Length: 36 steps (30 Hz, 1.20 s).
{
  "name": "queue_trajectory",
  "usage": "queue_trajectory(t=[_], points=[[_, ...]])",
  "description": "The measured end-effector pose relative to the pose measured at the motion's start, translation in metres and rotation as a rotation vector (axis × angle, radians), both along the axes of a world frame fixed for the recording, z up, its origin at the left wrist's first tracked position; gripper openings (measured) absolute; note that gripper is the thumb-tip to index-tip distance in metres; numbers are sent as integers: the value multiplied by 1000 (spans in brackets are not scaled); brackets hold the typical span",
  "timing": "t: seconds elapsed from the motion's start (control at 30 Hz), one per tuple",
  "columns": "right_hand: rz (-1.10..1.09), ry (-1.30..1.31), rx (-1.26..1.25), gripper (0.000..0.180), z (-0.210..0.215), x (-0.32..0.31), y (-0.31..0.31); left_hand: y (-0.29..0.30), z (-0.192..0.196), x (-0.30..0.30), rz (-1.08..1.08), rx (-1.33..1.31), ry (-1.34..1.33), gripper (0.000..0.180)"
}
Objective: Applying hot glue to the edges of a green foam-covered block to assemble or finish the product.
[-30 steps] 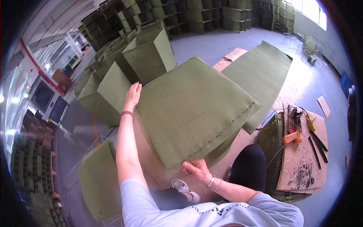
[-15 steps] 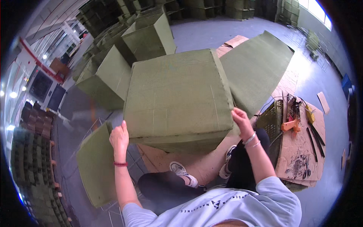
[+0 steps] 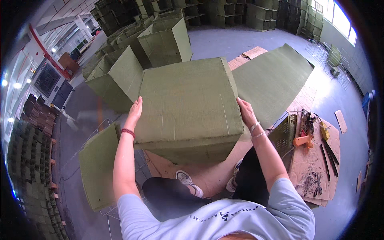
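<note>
I'm holding the green felt box up w/ both arms out: left hand flat on its left edge, right hand clamping the right edge.

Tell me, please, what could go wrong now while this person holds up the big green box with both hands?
The green box is gripped only by flat palms, left hand and right hand, on its sides, so it might slip. It hides the floor ahead, where a flat green panel and cardboard lie near the feet; tripping seems possible.
</note>
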State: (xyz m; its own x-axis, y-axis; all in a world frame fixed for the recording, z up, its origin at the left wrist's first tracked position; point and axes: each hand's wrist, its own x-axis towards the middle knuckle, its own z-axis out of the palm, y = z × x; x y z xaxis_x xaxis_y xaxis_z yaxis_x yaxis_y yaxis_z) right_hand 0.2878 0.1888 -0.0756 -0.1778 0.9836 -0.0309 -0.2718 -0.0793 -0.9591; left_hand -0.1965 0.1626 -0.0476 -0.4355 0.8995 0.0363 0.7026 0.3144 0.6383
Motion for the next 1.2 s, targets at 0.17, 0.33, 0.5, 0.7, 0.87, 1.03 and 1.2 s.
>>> queue_trajectory(t=[0.17, 0.33, 0.5, 0.7, 0.87, 1.03, 1.2], points=[[5, 47, 38, 42, 6, 22, -8, -1, 18, 37, -76, -86, -69, 86], [72, -114, -137, 43, -1, 24, 40, -12, 2, 7, -32, 46, -42, 84], [-122, -432, -2, 50, 26, 13, 119, -10, 17, 40, -82, -14, -61, 86], [-81, -140, 48, 43, -2, -21, 133, -18, 18, 41, -14, -28, -24, 86], [13, -30, -131, 39, 6, -13, 140, -1, 53, 30, -113, -203, -49, 85], [-34, -415, -166, 56, 12, 4, 221, 109, 50, -3, -192, 228, 143, 74], [-152, -359, -87, 65, -5, -28, 278, 189, 34, 9, -197, 286, 208, 70]])
